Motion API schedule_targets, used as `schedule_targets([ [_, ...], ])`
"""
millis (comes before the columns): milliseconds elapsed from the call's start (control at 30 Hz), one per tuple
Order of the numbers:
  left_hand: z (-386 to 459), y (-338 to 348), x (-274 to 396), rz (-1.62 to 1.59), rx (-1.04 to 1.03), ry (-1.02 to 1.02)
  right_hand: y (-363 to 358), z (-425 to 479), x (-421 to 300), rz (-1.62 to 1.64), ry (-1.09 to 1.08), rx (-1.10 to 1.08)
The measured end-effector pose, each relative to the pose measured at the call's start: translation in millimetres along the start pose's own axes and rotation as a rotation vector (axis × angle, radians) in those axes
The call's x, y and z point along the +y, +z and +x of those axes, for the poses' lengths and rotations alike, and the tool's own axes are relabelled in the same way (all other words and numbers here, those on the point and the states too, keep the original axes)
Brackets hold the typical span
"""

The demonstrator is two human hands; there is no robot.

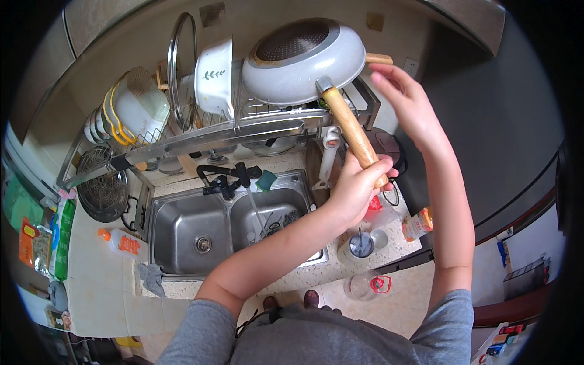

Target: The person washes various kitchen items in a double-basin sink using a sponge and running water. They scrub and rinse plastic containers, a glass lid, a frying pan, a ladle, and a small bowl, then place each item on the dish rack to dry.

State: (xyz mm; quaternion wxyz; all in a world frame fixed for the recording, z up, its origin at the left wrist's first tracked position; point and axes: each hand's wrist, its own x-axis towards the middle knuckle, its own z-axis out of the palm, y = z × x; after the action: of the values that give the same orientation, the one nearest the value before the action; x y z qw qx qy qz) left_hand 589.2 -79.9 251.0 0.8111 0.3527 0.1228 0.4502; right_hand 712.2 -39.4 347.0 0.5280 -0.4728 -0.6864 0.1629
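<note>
My left hand (360,189) grips the long wooden handle (351,125) of a white frying pan (301,68). Bottom up, the pan sits at the right end of a metal dish rack (219,141); whether the rack bears its weight is unclear. Its dark dotted base (294,42) faces me. Close to a short wooden grip (379,58) on the pan's far right side is my right hand (404,93), fingers apart and holding nothing. Left of the pan, a white bowl with a leaf print (214,77) and a glass lid with a metal rim (172,73) stand on edge in the rack.
Below the rack is a double steel sink (191,228) with a black faucet (223,182) and a green sponge (266,180). A spray bottle (123,243) lies left of it. Cups (360,245) stand at the right counter edge; a plastic jug (362,286) is on the floor.
</note>
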Motion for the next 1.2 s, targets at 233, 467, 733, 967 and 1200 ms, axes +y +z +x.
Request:
schedule_targets([
  [233,-15.7,-1.7,-9.4,0.221,0.030,0.098,22.6,-55.0,-45.1,-0.319,-0.007,0.023],
  [467,-39.7,-27.0,-14.4,0.359,-0.074,-0.094,61.2,-81.6,-43.5,-0.576,-0.240,0.055],
  [733,-120.2,-167.8,-56.5,0.587,-0.064,-0.165,103.0,-173.9,-27.8,-0.193,-0.412,-0.230],
  [967,-253.5,-331.2,-42.9,0.704,0.824,-0.360,272.4,-267.7,159.6,-0.008,0.623,-0.650],
  [1200,-336.1,-354.9,-21.9,0.491,1.107,-0.204,414.6,-240.0,273.4,0.282,0.887,-0.371],
])
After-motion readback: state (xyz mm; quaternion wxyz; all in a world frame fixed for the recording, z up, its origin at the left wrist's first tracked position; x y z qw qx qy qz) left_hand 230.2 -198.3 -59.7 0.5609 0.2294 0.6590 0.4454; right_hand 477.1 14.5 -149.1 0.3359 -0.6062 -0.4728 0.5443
